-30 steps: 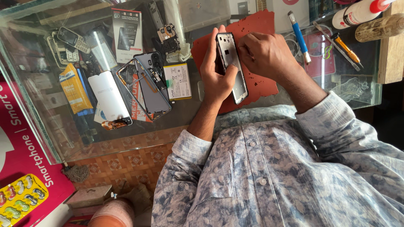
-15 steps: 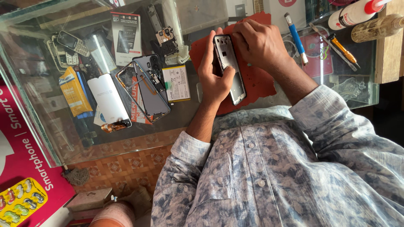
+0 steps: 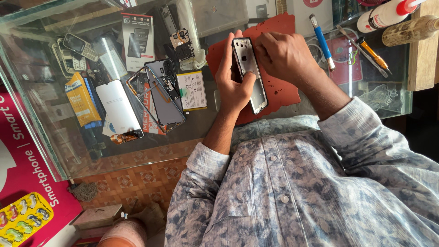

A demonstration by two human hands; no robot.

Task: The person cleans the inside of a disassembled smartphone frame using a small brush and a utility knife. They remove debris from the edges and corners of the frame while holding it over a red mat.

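Both hands (image 3: 235, 84) (image 3: 283, 57) raised, fingers curled

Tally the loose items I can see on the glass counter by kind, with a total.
Opened phone frames, silver in the left hand and dark on the glass: 2
Handled tools, blue and orange: 2
White flat battery: 1
White screen panel: 1
Red work mat: 1
Old keypad phone: 1
Total: 8
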